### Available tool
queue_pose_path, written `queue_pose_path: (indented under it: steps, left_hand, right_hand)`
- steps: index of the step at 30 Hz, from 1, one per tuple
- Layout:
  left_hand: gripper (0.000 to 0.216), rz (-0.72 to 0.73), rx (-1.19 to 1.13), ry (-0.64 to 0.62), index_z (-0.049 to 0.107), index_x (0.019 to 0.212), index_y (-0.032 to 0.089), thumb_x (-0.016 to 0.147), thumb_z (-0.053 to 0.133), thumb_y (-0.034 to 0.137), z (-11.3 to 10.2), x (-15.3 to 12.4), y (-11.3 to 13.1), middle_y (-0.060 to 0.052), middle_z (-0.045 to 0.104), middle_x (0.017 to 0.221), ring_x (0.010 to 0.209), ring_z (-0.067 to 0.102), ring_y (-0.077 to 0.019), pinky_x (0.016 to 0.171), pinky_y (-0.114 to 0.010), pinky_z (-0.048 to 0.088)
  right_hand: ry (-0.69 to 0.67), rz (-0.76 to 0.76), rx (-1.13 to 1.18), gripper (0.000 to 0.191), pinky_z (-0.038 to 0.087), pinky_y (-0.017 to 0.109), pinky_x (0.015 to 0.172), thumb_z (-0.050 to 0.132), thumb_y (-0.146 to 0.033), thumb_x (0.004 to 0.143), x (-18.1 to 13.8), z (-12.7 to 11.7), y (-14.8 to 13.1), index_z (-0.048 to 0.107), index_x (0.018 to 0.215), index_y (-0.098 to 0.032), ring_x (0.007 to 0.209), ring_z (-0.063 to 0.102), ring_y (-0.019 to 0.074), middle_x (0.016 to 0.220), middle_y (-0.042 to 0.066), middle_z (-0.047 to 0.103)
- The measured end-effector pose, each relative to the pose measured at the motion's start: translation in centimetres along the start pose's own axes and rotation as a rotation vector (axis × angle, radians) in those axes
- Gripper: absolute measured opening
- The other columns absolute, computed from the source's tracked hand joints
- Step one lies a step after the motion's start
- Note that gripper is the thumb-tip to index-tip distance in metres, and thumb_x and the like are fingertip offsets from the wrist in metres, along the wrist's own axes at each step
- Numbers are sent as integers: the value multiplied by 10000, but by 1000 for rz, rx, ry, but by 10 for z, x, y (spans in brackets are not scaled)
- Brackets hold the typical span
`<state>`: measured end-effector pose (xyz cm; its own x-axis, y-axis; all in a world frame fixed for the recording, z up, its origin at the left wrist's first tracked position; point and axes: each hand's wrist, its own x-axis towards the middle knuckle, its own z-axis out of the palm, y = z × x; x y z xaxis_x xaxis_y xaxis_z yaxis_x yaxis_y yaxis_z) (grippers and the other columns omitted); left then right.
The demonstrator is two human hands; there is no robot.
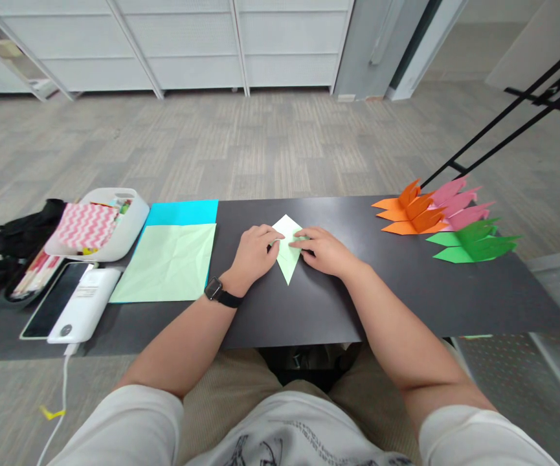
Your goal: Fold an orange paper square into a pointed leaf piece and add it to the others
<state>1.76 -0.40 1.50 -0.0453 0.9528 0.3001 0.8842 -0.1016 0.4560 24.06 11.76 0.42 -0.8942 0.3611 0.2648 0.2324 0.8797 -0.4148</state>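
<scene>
A small pale green paper (288, 259), folded into a kite shape with its long point toward me, lies on the dark table in front of me. My left hand (256, 254) is closed at its left edge, thumb and index finger gripping the paper. From the other side, my right hand (325, 251) holds the right edge, its fingertips on the upper layers. The fingers hide both side corners. Larger light green sheets (170, 262) rest on blue paper (185, 211) to the left of my left hand.
Orange (410, 210), pink (459, 199) and green folded paper pieces (474, 243) with pointed petals stand at the right. At the left are a white basket (134, 223), a phone (59, 298), a white power bank (85, 304) with a cable, and black cloth (27, 233).
</scene>
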Motion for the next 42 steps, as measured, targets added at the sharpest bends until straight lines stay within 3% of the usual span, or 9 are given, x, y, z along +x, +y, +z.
queue_pose_path:
  steps: [6, 12, 17, 22, 26, 30, 34, 38, 42]
  left_hand:
    - [315, 9, 57, -127, 787, 1266, 300, 996, 721, 449, 2, -6, 8, -67, 733, 1322, 1233, 636, -313, 1117, -519, 465]
    - [342, 33, 37, -203, 775, 1308, 321, 1031, 616, 201, 4, -5, 9, -43, 697, 1485, 1396, 598, -292, 1320, -631, 255]
    - [437, 10, 96, -166, 813, 1241, 303, 983, 544, 75, 3, -4, 5, -50, 724, 1432, 1307, 633, -297, 1221, -582, 409]
    - [268, 65, 75, -153, 806, 1229, 265, 1031, 636, 326, 3, -4, 5, -74, 745, 1348, 1228, 665, -303, 1140, -520, 492]
    - [292, 100, 36, -185, 758, 1271, 259, 1023, 679, 391, 2, -6, 12, -77, 726, 1398, 1312, 654, -298, 1263, -551, 390]
    - [325, 49, 32, -191, 701, 1300, 263, 1011, 712, 411, -3, -7, 18, -76, 727, 1392, 1341, 650, -305, 1350, -661, 174]
    - [407, 41, 41, -194, 667, 1305, 269, 963, 777, 462, -8, -8, 22, -79, 722, 1382, 1356, 632, -326, 1351, -693, 108]
    - [352, 49, 81, -178, 673, 1226, 256, 946, 789, 435, -8, -7, 24, -80, 734, 1322, 1315, 629, -332, 1314, -654, 240]
    - [148, 12, 120, -162, 714, 1108, 239, 967, 670, 229, -7, -5, 20, -82, 757, 1222, 1157, 658, -318, 1091, -528, 491]
  right_hand:
    - [131, 204, -45, 694, 469, 524, 1212, 545, -8, 876, -1, -1, 10, 677, 1502, -275, 1327, 598, 304, 1421, 117, 672]
    - [107, 278, 16, 744, 486, 504, 1182, 535, 11, 827, 0, 0, 21, 662, 1508, -258, 1257, 635, 291, 1361, 102, 724]
    - [163, 255, 200, 692, 555, 432, 1086, 509, 24, 808, 2, 0, 17, 758, 1377, -281, 1131, 703, 241, 1202, 68, 763]
    - [300, 248, 334, 594, 503, 456, 1191, 540, -27, 823, 5, 3, 13, 802, 1284, -295, 1319, 637, 236, 1372, 86, 669]
    - [373, 405, 524, 478, 494, 508, 1218, 616, -95, 808, 7, 2, 16, 833, 1170, -317, 1353, 606, 253, 1359, 70, 656]
    - [379, 558, 898, 335, 624, 516, 1056, 711, -216, 793, 8, -1, 13, 835, 1090, -310, 1255, 634, 264, 1310, 58, 657]
    - [347, 609, 1158, 289, 645, 501, 1028, 830, -348, 793, 9, -6, -1, 827, 1077, -289, 1175, 653, 243, 1146, 45, 703]
    - [309, 581, 1307, 339, 641, 502, 1050, 882, -399, 794, 11, -15, -16, 815, 1104, -278, 1202, 662, 248, 1096, 41, 738]
    - [302, 557, 1232, 337, 640, 495, 1053, 847, -425, 830, 11, -18, -16, 800, 1129, -277, 1231, 676, 258, 1143, 48, 765]
